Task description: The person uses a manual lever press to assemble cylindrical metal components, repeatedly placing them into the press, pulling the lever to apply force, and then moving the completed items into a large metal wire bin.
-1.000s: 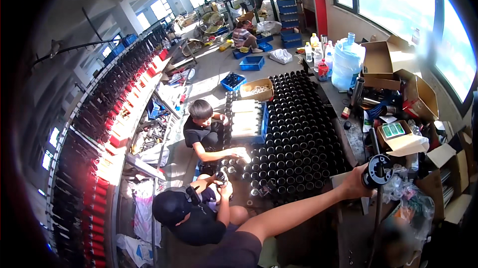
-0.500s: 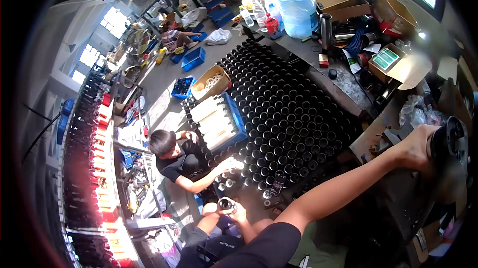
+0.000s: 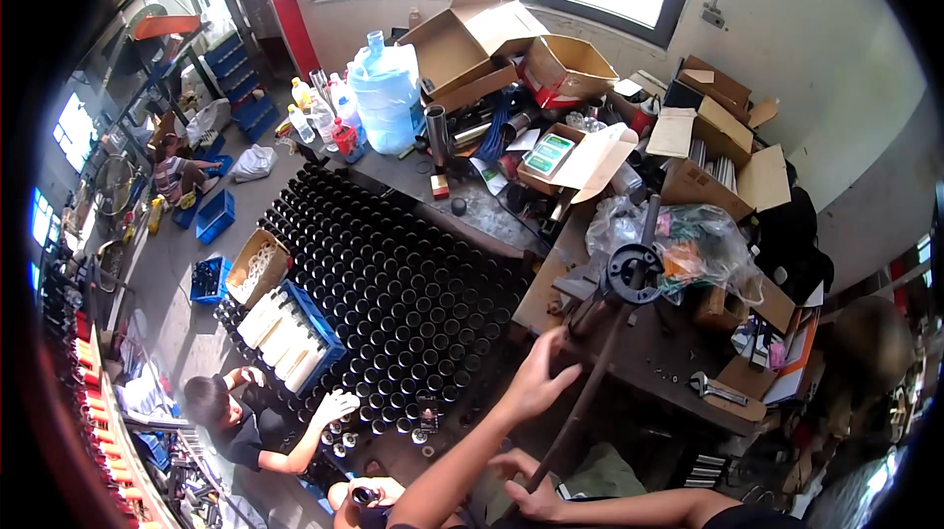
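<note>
A black ring-shaped metal fitting [image 3: 634,271] with holes around its rim sits at the bench's near edge. From it a long dark metal bar [image 3: 592,382] slants down towards me. My left hand [image 3: 539,380] is just left of the bar, below the fitting, with thumb and fingers apart and nothing visibly held. Around the bar's lower end, my right hand [image 3: 529,492] is closed, its forearm coming in from the right. At the lower left, a co-worker's hand [image 3: 385,492] holds a short black tube [image 3: 365,496].
Many upright black tubes [image 3: 393,303] stand packed together to the left. Another co-worker [image 3: 246,421] sits beside a blue crate [image 3: 329,337]. The cluttered bench holds a large blue water bottle [image 3: 385,96], open cartons [image 3: 723,160], plastic bags [image 3: 703,244] and an adjustable wrench [image 3: 718,389].
The view has swung right, shifting the scene leftward. My left hand has come off the round fitting and opened. My right hand and the bar have come into view.
</note>
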Available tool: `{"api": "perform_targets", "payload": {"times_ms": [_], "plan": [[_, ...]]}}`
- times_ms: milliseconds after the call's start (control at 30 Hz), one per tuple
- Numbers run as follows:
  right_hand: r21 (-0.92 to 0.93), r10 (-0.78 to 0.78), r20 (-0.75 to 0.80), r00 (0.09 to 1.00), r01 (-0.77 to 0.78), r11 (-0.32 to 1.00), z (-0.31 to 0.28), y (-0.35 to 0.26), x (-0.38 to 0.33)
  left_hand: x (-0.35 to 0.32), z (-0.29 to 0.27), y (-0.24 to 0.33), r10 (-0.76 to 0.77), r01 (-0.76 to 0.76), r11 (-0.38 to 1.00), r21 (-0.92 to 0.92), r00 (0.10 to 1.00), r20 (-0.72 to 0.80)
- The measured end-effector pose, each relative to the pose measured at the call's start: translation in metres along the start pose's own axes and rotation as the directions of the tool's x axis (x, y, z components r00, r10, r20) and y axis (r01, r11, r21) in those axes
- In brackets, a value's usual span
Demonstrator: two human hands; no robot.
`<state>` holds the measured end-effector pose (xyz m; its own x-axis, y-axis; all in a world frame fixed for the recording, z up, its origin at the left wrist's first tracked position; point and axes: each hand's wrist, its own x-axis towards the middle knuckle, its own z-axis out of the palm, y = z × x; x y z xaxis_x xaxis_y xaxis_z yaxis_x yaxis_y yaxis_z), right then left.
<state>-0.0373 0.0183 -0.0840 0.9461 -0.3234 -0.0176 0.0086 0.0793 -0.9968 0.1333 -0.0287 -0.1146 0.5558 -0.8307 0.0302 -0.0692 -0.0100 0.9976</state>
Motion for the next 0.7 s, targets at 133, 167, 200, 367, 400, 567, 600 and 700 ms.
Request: {"api": "perform_targets", "payload": {"times_ms": [133,167,200,367,400,567,600,700], "plan": [[0.011,-0.114,-0.634,0.765,0.157,0.988,-0.144,-0.001,0.092,-0.207,-0.011,-0.011,-0.547,0.746,0.184,-0.64,0.619,0.564],[-0.14,-0.248,-0.7,0.67,0.212,0.967,-0.19,-0.018,0.135,-0.222,-0.004,0.025,-0.536,0.697,0.209,-0.686,0.668,0.515],[-0.546,-0.534,-0.562,0.632,0.202,0.813,-0.244,-0.022,0.173,-0.232,0.007,0.035,-0.503,0.529,0.328,-0.783,0.799,0.329],[-0.686,-0.636,0.638,0.433,0.695,-0.215,-0.286,-0.133,0.304,-0.19,0.105,0.158,-0.046,0.533,0.689,0.491,0.708,-0.704],[-0.614,-0.462,0.746,0.479,0.764,-0.199,-0.305,-0.139,0.324,-0.159,0.121,0.184,0.061,0.601,0.477,0.641,0.705,-0.706],[-0.746,-0.22,0.666,0.713,0.64,-0.184,-0.409,-0.153,0.416,0.0,0.131,0.189,-0.093,0.749,0.31,0.586,0.637,-0.765],[-0.809,-0.202,0.587,0.784,0.58,-0.099,-0.405,-0.145,0.411,0.006,0.125,0.188,-0.118,0.804,0.321,0.501,0.559,-0.821],[-0.757,-0.514,0.609,0.604,0.636,-0.15,-0.446,-0.12,0.441,0.029,0.127,0.175,0.03,0.836,0.187,0.516,0.52,-0.854]]}}
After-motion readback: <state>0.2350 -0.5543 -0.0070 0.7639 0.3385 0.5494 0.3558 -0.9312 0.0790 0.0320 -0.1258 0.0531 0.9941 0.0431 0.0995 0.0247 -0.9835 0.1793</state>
